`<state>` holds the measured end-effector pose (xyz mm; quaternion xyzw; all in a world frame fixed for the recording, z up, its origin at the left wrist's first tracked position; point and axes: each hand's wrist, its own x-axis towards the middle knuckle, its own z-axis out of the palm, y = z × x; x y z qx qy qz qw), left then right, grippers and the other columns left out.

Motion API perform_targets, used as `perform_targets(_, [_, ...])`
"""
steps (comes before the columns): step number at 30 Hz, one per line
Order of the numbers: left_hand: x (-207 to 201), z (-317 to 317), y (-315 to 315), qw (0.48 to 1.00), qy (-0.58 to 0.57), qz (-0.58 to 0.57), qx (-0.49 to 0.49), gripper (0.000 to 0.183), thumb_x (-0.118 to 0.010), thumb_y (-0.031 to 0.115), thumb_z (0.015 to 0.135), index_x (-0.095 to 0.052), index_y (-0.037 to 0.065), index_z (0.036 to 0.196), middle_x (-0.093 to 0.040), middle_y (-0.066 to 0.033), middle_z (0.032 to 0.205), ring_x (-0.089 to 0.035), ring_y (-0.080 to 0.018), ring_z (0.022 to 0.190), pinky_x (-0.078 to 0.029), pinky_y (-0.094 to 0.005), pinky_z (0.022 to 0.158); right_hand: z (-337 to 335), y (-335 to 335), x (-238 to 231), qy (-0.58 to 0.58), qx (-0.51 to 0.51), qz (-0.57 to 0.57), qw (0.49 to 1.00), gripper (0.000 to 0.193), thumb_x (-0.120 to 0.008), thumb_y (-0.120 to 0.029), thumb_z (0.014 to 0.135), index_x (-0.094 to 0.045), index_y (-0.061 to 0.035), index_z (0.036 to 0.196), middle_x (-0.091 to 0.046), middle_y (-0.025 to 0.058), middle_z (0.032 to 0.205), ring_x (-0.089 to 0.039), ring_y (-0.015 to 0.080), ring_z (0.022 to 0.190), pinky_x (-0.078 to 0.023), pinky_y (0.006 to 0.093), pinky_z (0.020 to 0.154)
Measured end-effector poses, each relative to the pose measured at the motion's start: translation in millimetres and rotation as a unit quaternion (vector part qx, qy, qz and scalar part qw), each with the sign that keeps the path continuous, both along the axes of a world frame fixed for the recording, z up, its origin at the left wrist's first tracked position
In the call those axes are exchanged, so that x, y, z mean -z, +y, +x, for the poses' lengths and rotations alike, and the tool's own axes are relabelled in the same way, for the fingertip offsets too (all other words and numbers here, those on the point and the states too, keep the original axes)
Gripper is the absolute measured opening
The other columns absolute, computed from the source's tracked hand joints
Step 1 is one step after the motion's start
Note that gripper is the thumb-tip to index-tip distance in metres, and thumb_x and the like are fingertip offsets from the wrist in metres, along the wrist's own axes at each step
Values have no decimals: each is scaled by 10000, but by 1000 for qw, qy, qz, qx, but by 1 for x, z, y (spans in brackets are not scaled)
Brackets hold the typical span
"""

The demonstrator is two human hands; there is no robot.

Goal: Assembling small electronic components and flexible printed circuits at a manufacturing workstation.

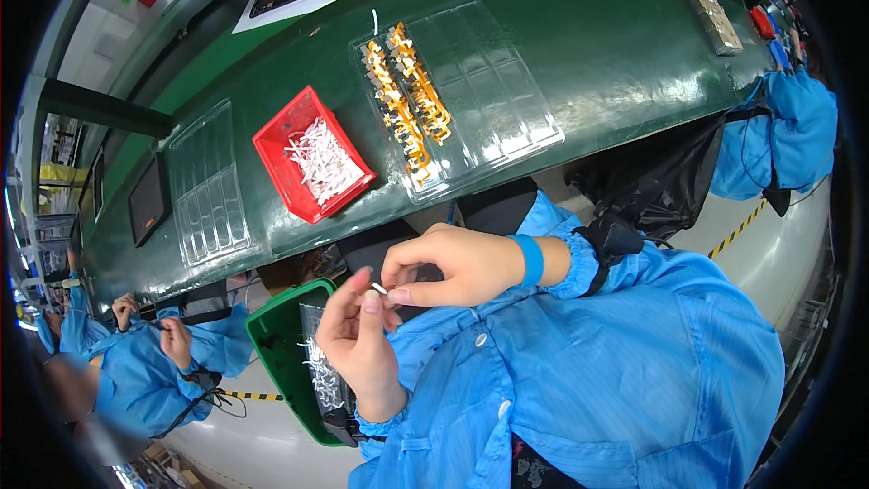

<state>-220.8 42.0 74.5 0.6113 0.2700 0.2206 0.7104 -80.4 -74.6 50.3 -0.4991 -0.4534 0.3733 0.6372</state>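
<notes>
In front of my body, both hands meet at a small white strip (378, 289). My left hand (362, 335) pinches it between thumb and fingers. From the other side, the thumb and forefinger of my right hand (453, 267) close on its end. A blue band circles my right wrist. Beyond the hands, on the green bench, a red bin (276, 167) holds a heap of similar white strips (321, 163). To its right, a clear plastic tray (507, 95) carries two rows of orange-and-silver flex cables (398, 113). A single white strip (375, 22) lies at that tray's far edge.
Below the bench edge, left of my hands, stands a green bin (281, 344) with white scraps (321, 371). An unfilled clear tray (210, 190) and a dark flat panel (148, 199) lie on the left. Stacked pieces (709, 16) sit far right. Co-workers in blue flank me.
</notes>
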Motion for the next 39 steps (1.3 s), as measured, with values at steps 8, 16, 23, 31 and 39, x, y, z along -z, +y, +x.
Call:
perform_targets(8, [12,-14,13,970,25,241,-19,271,-648,12,894,-575,-34,1151,-612,-54,784,-545,-93,650,-413,-219,546,-8,15,-3,-17,-35,-41,998,166,-565,-123,943,-634,22,987,-708,133,823,-703,241,765,-528,319,683])
perform_targets(16, [25,-53,31,782,33,619,-62,254,-736,-78,733,-717,-22,979,-612,-111,822,-590,-233,695,-476,-310,595,-35,49,10,-116,-33,10,993,156,-549,-124,912,-637,2,937,-685,174,772,-663,368,711,-520,421,622])
perform_targets(23, [25,-78,41,739,66,670,-36,238,-727,-76,714,-710,-34,948,-602,-102,772,-555,-238,622,-437,-323,542,-50,67,13,-304,-60,29,950,137,-595,-112,848,-636,0,917,-662,179,739,-647,380,681,-514,461,609])
perform_targets(31, [22,-100,55,777,106,618,-52,159,-680,-95,706,-674,-46,858,-607,-120,776,-584,-240,644,-447,-322,551,-58,76,12,-330,-145,-22,933,136,-585,-115,859,-629,6,902,-654,193,724,-641,390,679,-512,468,607])
perform_targets(39, [66,-188,56,869,159,365,-294,217,-593,21,920,-615,-85,1108,-611,-147,1055,-636,-219,852,-531,-330,721,-65,88,15,143,-128,-151,970,180,-537,-149,968,-633,3,979,-726,114,888,-706,186,787,-559,311,681])
